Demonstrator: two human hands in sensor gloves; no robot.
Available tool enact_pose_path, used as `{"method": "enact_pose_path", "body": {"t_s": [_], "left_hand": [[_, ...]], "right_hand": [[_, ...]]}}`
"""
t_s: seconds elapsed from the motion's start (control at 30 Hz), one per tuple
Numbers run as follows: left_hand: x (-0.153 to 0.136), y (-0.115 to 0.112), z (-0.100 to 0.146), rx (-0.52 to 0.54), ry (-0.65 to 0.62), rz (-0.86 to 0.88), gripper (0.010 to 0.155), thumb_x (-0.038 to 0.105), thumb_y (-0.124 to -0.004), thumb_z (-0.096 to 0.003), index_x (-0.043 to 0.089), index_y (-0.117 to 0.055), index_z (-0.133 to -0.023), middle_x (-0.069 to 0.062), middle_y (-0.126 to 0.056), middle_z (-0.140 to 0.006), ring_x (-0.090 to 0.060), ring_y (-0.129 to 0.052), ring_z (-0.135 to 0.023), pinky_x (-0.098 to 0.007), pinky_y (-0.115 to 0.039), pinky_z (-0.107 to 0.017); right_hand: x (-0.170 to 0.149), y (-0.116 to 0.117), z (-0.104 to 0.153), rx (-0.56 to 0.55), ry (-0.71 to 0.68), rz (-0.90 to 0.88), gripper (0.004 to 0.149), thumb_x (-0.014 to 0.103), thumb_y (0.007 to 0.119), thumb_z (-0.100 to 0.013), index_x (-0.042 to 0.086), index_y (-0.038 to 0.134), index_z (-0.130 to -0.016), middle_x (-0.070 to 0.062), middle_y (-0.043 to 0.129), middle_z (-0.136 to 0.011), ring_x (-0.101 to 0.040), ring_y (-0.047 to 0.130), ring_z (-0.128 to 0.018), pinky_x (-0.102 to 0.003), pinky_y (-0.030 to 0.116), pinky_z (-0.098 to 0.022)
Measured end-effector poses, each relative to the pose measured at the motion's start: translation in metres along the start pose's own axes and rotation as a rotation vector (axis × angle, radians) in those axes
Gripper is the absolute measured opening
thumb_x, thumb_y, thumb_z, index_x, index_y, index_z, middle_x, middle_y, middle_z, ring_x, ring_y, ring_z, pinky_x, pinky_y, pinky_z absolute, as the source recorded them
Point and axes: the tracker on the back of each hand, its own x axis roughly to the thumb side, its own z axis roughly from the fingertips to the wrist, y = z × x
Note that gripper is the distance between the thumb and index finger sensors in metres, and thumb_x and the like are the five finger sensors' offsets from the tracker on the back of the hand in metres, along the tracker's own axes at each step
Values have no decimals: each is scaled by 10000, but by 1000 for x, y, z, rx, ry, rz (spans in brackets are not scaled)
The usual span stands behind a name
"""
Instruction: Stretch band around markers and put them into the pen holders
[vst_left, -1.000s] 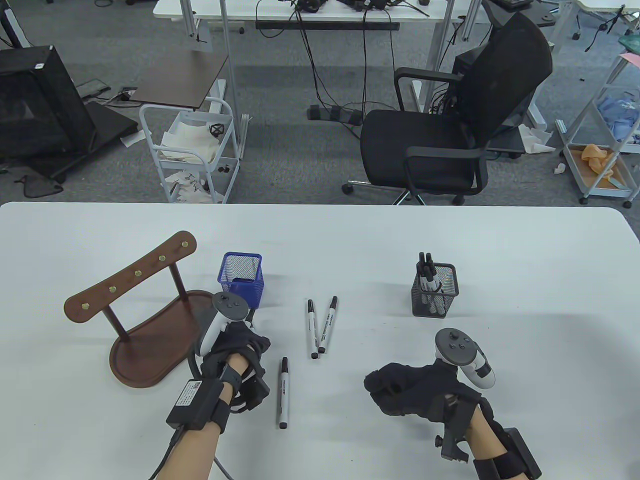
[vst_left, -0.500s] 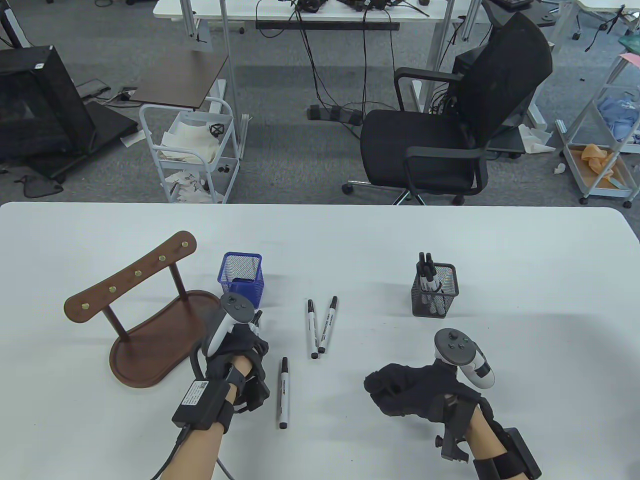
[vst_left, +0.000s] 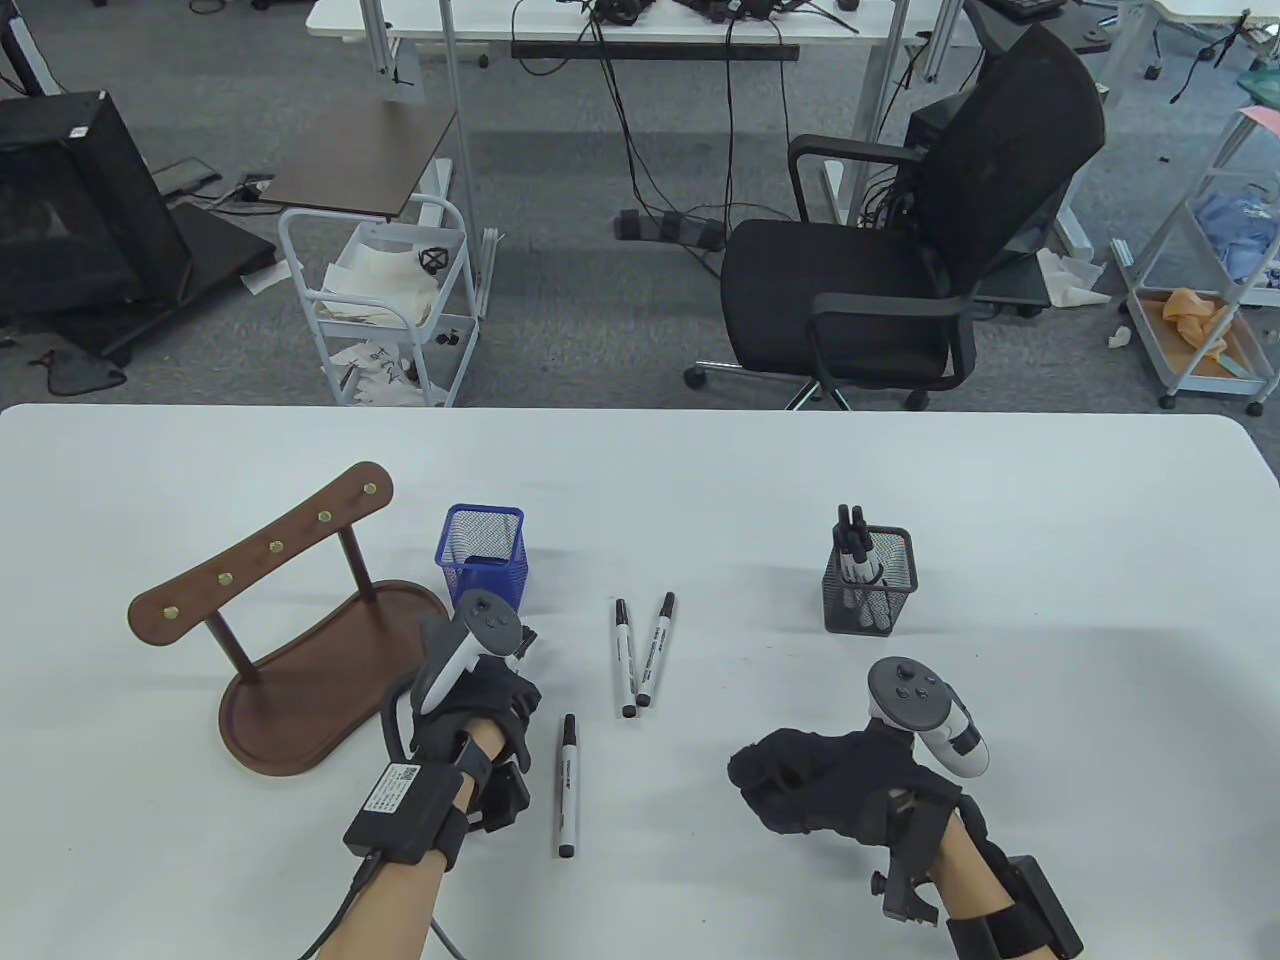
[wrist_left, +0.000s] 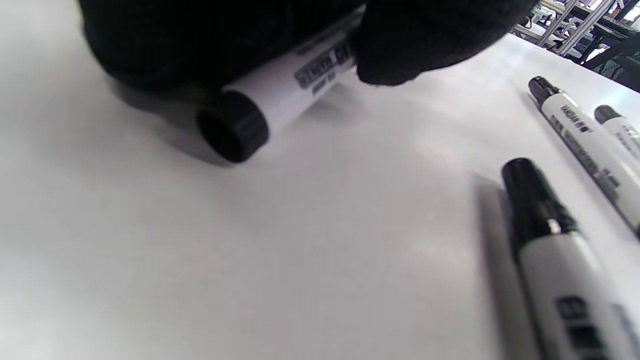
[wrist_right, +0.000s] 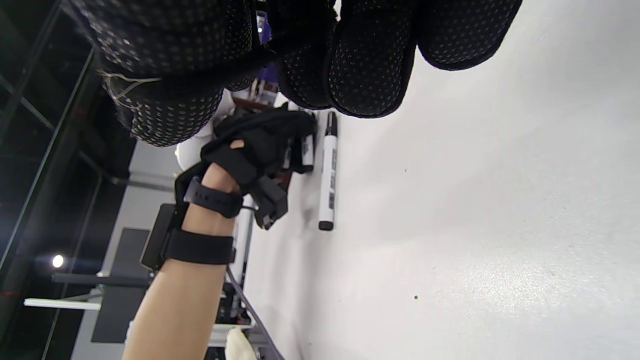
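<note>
My left hand (vst_left: 490, 690) lies on the table in front of the blue mesh pen holder (vst_left: 482, 558). Its fingers curl round a white marker with black ends (wrist_left: 290, 85), whose tip pokes out beyond the hand (vst_left: 520, 643). Three more markers lie loose: one just right of that hand (vst_left: 567, 785) and a pair further back (vst_left: 624, 655) (vst_left: 656, 650). No band shows in any view. My right hand (vst_left: 800, 780) rests on the table at the front right, its fingers (wrist_right: 370, 60) loosely curled with nothing seen in them. The black mesh pen holder (vst_left: 868, 585) holds several markers.
A brown wooden rack with brass pegs (vst_left: 300, 620) stands on its tray base just left of my left hand. The table's far edge (vst_left: 640, 408) runs across the view, with an office chair (vst_left: 900, 250) and a white cart (vst_left: 380, 300) on the floor beyond.
My left hand has shifted slightly right and rolled, so its tracker tilts over and the held marker's tip now shows. The right hand has stayed still.
</note>
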Motion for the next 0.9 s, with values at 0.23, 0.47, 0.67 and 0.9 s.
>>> {"method": "enact_pose_path", "body": {"t_s": [0.23,0.47,0.67,0.9], "left_hand": [[-1,1,13,-49,-55,55,402,280,-700,-593,79,-622,-932,-283,-608,-994,-330,-816,-747,-541,-804,-538],[-2,4,24,-84,-88,94,404,255,-675,-598,52,-595,-937,-338,-585,-1035,-420,-800,-808,-554,-808,-557],[0,4,32,-123,-113,129,400,235,-667,-604,67,-581,-957,-328,-650,-1036,-452,-849,-837,-576,-844,-579],[5,-1,45,-174,-149,168,428,192,-650,-607,55,-523,-993,-306,-728,-991,-427,-917,-783,-612,-851,-550]], "right_hand": [[0,0,0,2,7,-1,549,405,927,-461,312,723,-963,-54,874,-917,-317,915,-705,-626,668,-643],[-1,0,0,6,6,4,550,406,927,-461,312,723,-963,-54,876,-916,-317,916,-704,-626,668,-643],[-1,0,0,7,3,1,548,406,926,-462,311,725,-962,-55,876,-915,-319,915,-704,-625,668,-643],[-1,1,-1,14,3,5,548,407,925,-462,311,724,-962,-55,876,-915,-317,916,-703,-624,669,-643]]}}
